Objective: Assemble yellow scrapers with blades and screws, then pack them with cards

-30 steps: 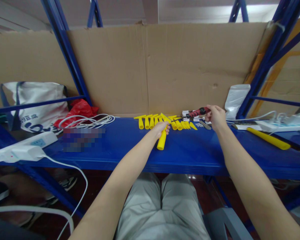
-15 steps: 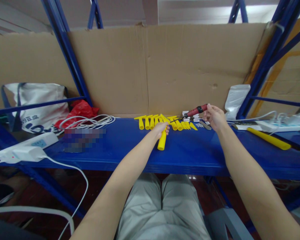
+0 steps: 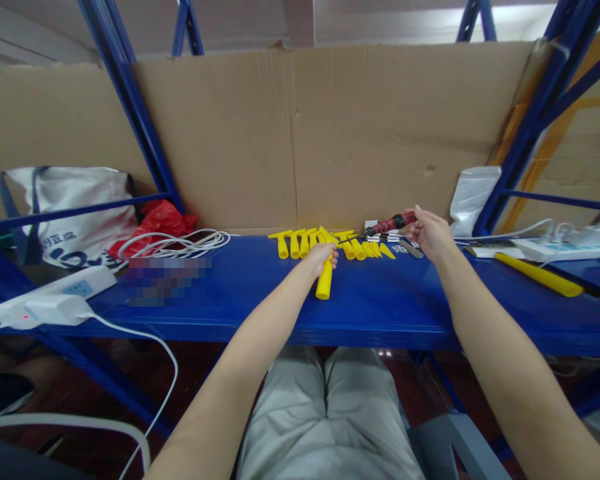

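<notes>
My left hand is closed round a yellow plastic piece with a hollow round handle, which sticks out below the fist toward me. The fingers of my right hand pinch the butt end of a screwdriver with a red and black handle. Its thin shaft slants down to the left, and the tip meets the yellow piece just above my left hand; the exact contact is too small to make out. Behind my hands lie several similar yellow pieces in a row, with small yellow wedges to their right.
A blue shelf forms the work surface, with cardboard behind. To the left are a power strip, coiled white cable, a red bag and a cloth bag. A long yellow tube lies right.
The screwdriver's handle has turned about its length, showing different red and black markings. My left hand and the yellow piece stay nearly in place.
</notes>
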`<state>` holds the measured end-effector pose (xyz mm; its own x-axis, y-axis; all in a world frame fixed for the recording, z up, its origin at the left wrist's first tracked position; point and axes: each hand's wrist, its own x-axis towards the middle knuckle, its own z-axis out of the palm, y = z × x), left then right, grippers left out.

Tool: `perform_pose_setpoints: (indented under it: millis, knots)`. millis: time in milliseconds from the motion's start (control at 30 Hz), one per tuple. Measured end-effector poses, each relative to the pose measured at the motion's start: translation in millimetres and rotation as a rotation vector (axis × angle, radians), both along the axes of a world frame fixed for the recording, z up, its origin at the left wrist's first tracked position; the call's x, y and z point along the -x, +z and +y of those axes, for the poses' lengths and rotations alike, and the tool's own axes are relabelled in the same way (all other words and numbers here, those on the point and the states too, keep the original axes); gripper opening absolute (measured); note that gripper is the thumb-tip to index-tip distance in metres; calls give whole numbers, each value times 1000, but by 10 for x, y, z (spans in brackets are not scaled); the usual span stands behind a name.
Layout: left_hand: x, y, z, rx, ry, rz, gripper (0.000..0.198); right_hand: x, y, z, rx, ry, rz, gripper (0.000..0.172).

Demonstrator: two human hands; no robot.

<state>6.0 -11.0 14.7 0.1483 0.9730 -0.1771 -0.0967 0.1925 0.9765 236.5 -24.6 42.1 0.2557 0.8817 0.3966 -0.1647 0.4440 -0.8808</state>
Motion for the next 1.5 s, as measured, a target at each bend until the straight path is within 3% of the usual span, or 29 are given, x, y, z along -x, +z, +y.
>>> perform_pose_setpoints:
  millis: [167,367,700,933,1200,1500]
  knots:
    - [4,-4,2,1,20,4,15,21,12,-35,-2,102,-27,27]
    - [0,-9,9,0,13,6,13,24,-10,17,-13,15,36,37]
    - [8,-12,17,-9,-1,20,13,20,-18,10,-1,16,4,25]
    - [8,-18,28,-9,8,29,13,26,9,-27,-2,90,-20,29]
    - [4,-21,24,-11,1,31,13,11,-16,21,-27,20,38,39]
    - [10,-14,15,-10,-1,39,13,41,9,-33,35,17,11,29]
